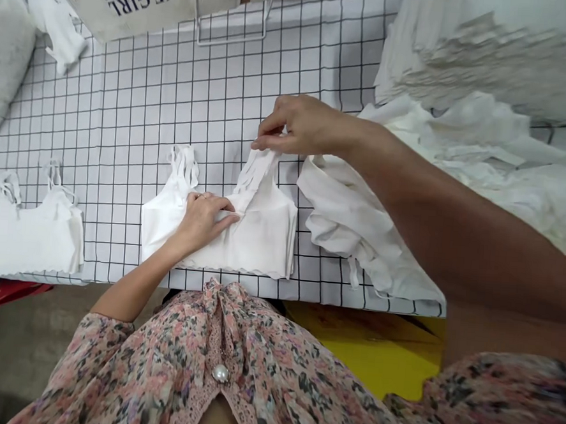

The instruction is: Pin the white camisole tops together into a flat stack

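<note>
While the left hand [204, 220] lies flat on a white camisole top [269, 237], fingers extended and pressing without gripping, the right hand [300, 127] pinches the top's strap [261, 169] between thumb and fingers, holding it taut, which keeps the fabric smooth. Left of the top lies a second white top [29, 241]; crumpled white fabric [354, 223] crowds its right. Below it runs the grid-lined mat [127, 100]'s near edge; open grid stretches beyond it.

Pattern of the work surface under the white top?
White with a thin black square grid, best in the head view: the work surface shows bare above the white top.
</note>
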`<state>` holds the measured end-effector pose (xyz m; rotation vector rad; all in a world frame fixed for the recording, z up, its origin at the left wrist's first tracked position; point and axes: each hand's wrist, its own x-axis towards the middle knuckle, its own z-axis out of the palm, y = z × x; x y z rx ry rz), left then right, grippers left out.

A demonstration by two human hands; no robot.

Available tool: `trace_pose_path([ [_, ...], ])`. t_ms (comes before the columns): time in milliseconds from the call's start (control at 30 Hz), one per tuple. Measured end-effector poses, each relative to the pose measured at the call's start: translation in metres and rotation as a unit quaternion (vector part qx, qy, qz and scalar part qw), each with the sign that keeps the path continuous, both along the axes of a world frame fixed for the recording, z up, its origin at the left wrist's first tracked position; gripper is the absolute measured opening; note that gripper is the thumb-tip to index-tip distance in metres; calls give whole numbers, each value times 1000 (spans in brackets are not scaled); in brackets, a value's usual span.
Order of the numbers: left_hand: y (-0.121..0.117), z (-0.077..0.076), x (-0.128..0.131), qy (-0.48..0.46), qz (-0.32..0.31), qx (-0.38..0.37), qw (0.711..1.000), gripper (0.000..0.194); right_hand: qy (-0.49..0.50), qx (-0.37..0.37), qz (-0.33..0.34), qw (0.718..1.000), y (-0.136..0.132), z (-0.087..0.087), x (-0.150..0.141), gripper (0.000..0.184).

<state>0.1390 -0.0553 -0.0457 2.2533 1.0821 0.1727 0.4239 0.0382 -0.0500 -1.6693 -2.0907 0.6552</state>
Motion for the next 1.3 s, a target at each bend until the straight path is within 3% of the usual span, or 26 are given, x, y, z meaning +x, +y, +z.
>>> trace_pose_path([
  [100,2,-2,1,5,7,-11,1000,19,-14,-68,33,997,10,7,2,30],
  [167,2,-5,1,-2,9,-4,1000,17,-24,-49,31,998,7,11,0,25],
  [233,-1,-5,-4,-43,10,49,998,19,-41,5,20,999,-13,15,-9,18],
  [333,-13,-2,-22,-121,20,200,972,25,-67,94,-14,993,-74,19,-30,24],
  [400,-26,2,-40,-141,25,268,953,24,-86,114,-36,989,-126,18,-45,28],
  [500,-44,2,-69,-113,29,273,955,30,-127,115,-140,975,-188,6,-59,35],
  [567,-52,-5,-83,-72,30,242,967,40,-130,104,-193,967,-209,-6,-61,32],
  [700,-55,-21,-96,-1,14,196,981,73,-107,93,-236,961,-216,-20,-58,35],
  [833,-57,-24,-87,20,10,222,975,85,-106,98,-266,953,-216,-8,-73,42],
  [933,-62,-23,-71,16,-6,225,974,85,-82,73,-165,980,-220,-1,-108,62],
  [1033,-67,-28,-70,27,13,215,976,92,-80,13,-62,995,-232,-13,-127,79],
  [1167,-66,-34,-97,40,83,203,975,100,-91,13,-78,993,-247,-29,-91,87],
  [1233,-64,-34,-104,33,83,205,975,98,-69,68,-92,991,-237,-26,-64,72],
  [1300,-61,-32,-98,23,63,212,975,95,-49,128,-124,983,-207,-17,-43,56],
])
